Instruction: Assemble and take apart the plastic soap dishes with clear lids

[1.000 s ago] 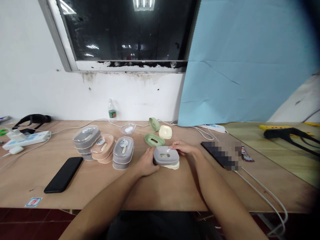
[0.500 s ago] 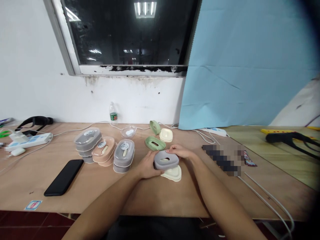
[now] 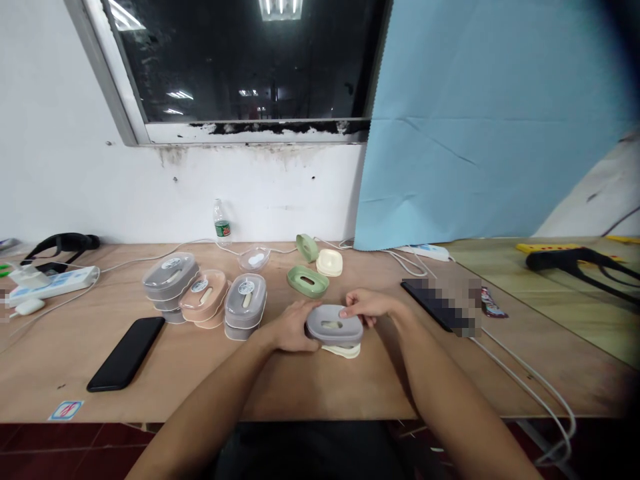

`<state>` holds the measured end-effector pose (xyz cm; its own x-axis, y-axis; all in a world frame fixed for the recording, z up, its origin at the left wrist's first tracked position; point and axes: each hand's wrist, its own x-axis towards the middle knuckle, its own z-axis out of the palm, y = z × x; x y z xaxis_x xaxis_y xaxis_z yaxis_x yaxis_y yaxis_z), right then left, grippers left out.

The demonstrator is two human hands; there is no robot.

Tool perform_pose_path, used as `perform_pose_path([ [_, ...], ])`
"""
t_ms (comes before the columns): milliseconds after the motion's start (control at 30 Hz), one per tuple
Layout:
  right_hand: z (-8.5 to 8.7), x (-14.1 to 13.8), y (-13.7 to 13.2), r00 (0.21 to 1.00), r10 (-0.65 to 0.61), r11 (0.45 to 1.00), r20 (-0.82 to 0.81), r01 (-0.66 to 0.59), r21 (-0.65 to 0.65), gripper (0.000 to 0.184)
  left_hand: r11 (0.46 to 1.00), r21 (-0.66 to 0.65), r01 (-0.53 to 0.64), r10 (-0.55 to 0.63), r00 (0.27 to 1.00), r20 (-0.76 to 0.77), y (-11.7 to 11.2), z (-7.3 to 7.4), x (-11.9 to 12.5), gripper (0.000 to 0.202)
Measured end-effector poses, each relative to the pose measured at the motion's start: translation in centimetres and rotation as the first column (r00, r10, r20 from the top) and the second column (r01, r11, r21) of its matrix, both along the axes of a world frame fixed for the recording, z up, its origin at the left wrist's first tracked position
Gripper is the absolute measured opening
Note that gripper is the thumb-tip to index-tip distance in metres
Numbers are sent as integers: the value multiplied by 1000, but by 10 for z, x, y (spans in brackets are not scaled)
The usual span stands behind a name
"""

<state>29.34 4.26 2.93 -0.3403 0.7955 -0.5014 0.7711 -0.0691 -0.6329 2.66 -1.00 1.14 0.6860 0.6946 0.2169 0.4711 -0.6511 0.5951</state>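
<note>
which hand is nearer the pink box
Left. The left hand is right of the pink box, at the grey lid; the right hand is farther right.

The 2 forearms converge forward, left hand (image 3: 293, 327) cupped inward, right hand (image 3: 367, 305) fingertips pinched downward.

Makeshift workroom, bare plywood worktable (image 3: 320, 387), stained white wall (image 3: 60, 167) and night-dark window (image 3: 240, 60) with flaking sill at twelve o'clock, blue sheet (image 3: 500, 120) hung at two o'clock, power strip (image 3: 53, 283) with cables at ten o'clock, stacked lidded plastic boxes (image 3: 200, 297) at eleven o'clock
</note>
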Motion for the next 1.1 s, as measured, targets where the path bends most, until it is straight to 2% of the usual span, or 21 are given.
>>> perform_pose_path([
  [200, 3, -11, -2, 999, 17, 997, -34, -19, -74, 66, 1000, -10, -29, 28, 999, -45, 2, 0, -4, 106],
  [400, -1, -9, -1, 998, -35, 999, -50, 36, 16, 64, 993, 19, -118, 119, 991, -61, 0, -7, 3, 106],
  [533, -9, -14, 4, 971, -96, 976, -221, 135, 168, 60, 985, 80, -155, 159, 986, -46, -2, -11, 10, 112],
  [633, -10, -24, 7, 929, -97, 910, -358, 228, 347, 56, 972, 124, -198, 202, 979, -20, -2, -11, 13, 102],
  [733, -4, -29, 5, 949, -96, 831, -301, 243, 500, 49, 966, 135, -222, 224, 975, 4, 0, -9, 11, 100],
  [800, 2, -28, 1, 978, -80, 805, -190, 176, 566, 41, 977, 132, -165, 163, 986, 26, 1, -7, 8, 102],
  [867, 9, -24, -4, 997, -39, 809, -68, 72, 583, 35, 988, 119, -96, 90, 995, 54, 2, -8, 6, 103],
  [933, 13, -21, -9, 999, -19, 840, 43, -7, 543, 32, 994, 89, -60, 54, 996, 74, 4, -10, 5, 105],
  [1000, 14, -17, -12, 995, -25, 892, 101, -23, 452, 30, 996, 52, -67, 63, 995, 80, 6, -15, 5, 106],
  [1100, 10, -13, -11, 997, -42, 955, 64, 22, 295, 33, 995, 7, -103, 102, 994, 43, 10, -20, 6, 105],
])
